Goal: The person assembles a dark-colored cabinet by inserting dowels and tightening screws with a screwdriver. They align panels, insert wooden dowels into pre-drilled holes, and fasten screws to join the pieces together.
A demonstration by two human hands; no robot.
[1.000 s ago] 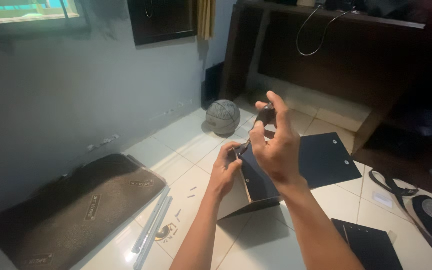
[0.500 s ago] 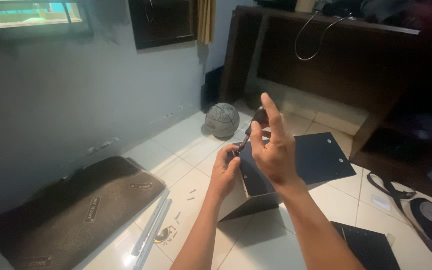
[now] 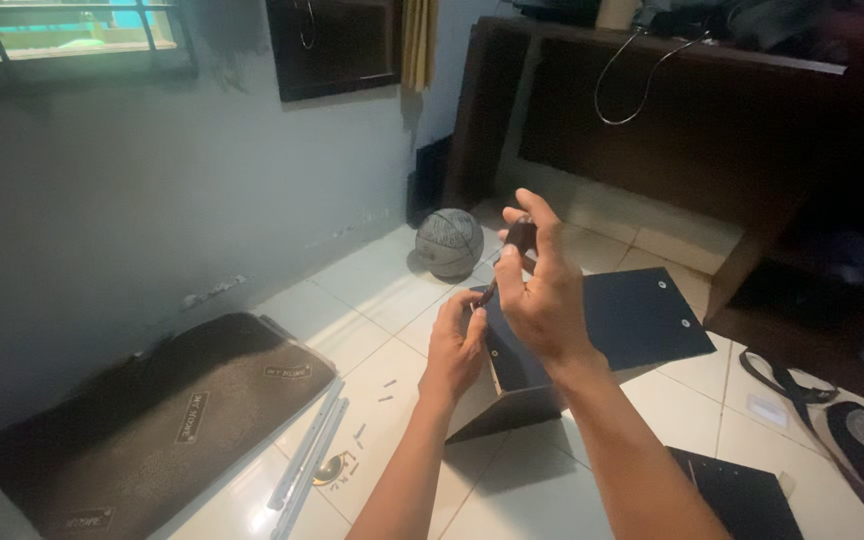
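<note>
My right hand point(image 3: 544, 290) grips the dark handle of a screwdriver point(image 3: 512, 245), whose thin shaft slants down to the left. My left hand point(image 3: 455, 345) pinches at the shaft's tip, against the upper edge of an upright dark wooden panel point(image 3: 517, 375). That panel stands on the white tiled floor and joins a flat dark panel point(image 3: 642, 318) with two pale fittings. Whether a screw sits at the tip I cannot tell.
A grey ball point(image 3: 449, 243) rests by the wall. A brown mat point(image 3: 157, 420) lies at left, with metal rails point(image 3: 307, 460) and small loose screws point(image 3: 384, 390) beside it. Another dark panel point(image 3: 742, 495) lies near right. A black strap and round object point(image 3: 857, 440) sit far right. Dark furniture point(image 3: 672, 130) stands behind.
My right hand has turned slightly on the screwdriver handle, fingers closing round it. My left hand stays at the tip. The view has shifted a little.
</note>
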